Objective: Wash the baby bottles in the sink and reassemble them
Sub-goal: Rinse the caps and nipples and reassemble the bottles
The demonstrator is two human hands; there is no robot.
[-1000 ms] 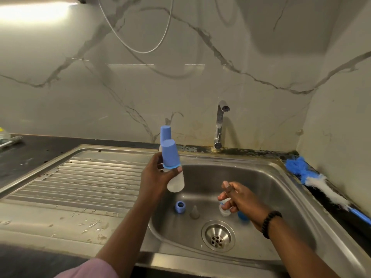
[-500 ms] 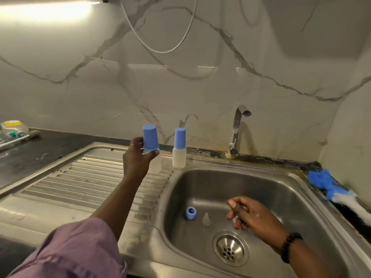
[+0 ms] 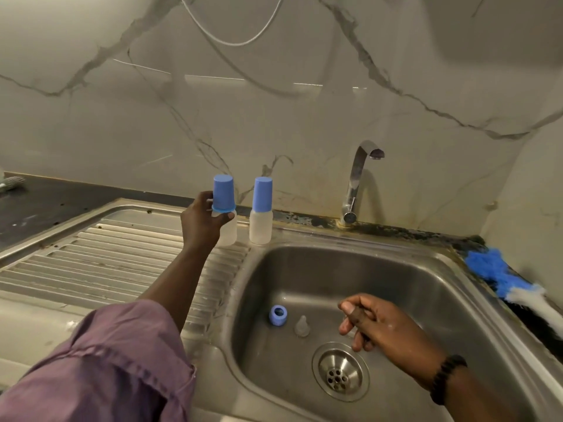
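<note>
Up at the back edge of the draining board (image 3: 100, 263), the left hand (image 3: 202, 222) is wrapped around a small clear baby bottle (image 3: 228, 229) with a blue cap (image 3: 224, 193) on it; thumb on one side, fingers round the other, gripping just under the cap; the bottle's base looks like it's on or right at the steel, can't say for sure which. Just beside it on the right stands a second capped bottle (image 3: 261, 220), upright, nobody touching it, right at the corner where the board meets the sink (image 3: 441, 300).

Down in the basin there's a blue screw ring (image 3: 277, 315) lying on its side and a clear teat (image 3: 302, 325) standing just next to it; both sit a bit left of the drain (image 3: 340, 371). The right hand (image 3: 374, 324) hovers over the basin floor near the drain, fingers loosely curled; looks wet, and I honestly can't tell if it's got anything tucked in there.

Other bits: a purple sleeve (image 3: 115, 360) on the left arm, a black bead bracelet (image 3: 446, 379) on the right wrist, the tap (image 3: 358, 181) at the back against the marble wall, and a blue and white bottle brush (image 3: 511, 284) lying on the counter right of the sink.
</note>
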